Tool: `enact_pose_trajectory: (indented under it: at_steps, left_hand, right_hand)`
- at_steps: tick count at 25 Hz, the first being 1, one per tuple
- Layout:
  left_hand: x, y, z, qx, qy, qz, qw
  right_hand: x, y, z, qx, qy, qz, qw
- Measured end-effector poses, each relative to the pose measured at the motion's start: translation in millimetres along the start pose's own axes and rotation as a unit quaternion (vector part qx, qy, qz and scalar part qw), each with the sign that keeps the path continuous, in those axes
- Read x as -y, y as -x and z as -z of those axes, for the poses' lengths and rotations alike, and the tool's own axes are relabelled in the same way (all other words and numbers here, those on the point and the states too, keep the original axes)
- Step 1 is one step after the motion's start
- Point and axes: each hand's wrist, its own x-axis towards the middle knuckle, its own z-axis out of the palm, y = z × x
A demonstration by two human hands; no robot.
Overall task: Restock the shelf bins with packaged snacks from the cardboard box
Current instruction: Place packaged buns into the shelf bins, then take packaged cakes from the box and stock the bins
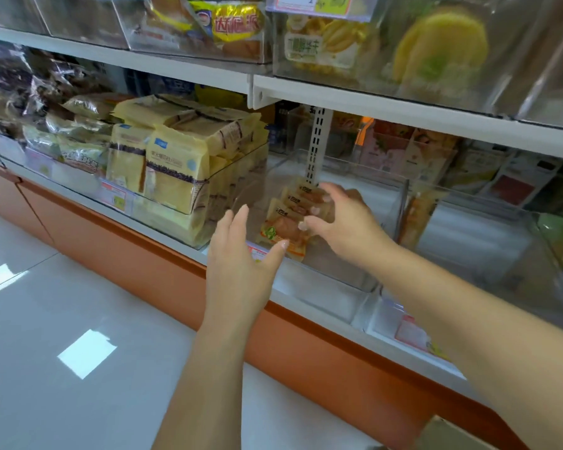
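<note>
Snack packets [286, 222], orange and tan, stand in a short row inside a clear shelf bin [335, 280] at centre frame. The right hand [342, 219] reaches in, its grip curled round the packets at the back of the row. The left hand [241, 254] hovers spread-fingered before the bin's front, holding nothing. It would be best to press the row upright, snug and label-forward before letting go.

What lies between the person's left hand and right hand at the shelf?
In the head view, a row of tan-and-orange snack packs standing in the clear bin lies between the open left hand and the right hand, which touches them.
</note>
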Motion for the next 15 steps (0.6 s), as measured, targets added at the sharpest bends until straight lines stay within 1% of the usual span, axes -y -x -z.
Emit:
enact_pose_trajectory:
  at_steps: [2,4,5,7,10,12,13,15]
  left_hand:
    - [-26,18,2,-0.024,0.012,-0.057,0.998]
    - [-56,44,-3,-0.004,0.033,-0.103,0.994]
    - [-71,62,-9,0.029,0.039,-0.121,0.991]
    - [-103,102,-26,0.12,0.03,-0.168,0.978]
    - [-134,159,-52,0.252,0.008,-0.231,0.94]
    - [-143,192,-69,0.322,-0.033,-0.239,0.915]
    - [-142,207,-77,0.356,-0.054,-0.232,0.903]
    - [-129,235,-92,0.431,-0.114,-0.228,0.866]
  right_hand:
    - [-4,46,31,-0.036,-0.044,0.04,0.998]
    - [-14,98,56,-0.063,-0.093,0.054,0.992]
    - [-22,126,68,-0.076,-0.122,0.056,0.988]
    - [-43,184,90,-0.101,-0.16,0.048,0.981]
    - [-88,262,108,-0.101,-0.164,0.009,0.981]
    - [-126,305,116,-0.077,-0.163,-0.042,0.983]
    - [-147,324,118,-0.052,-0.145,-0.069,0.986]
    - [-189,360,117,0.028,-0.065,-0.128,0.989]
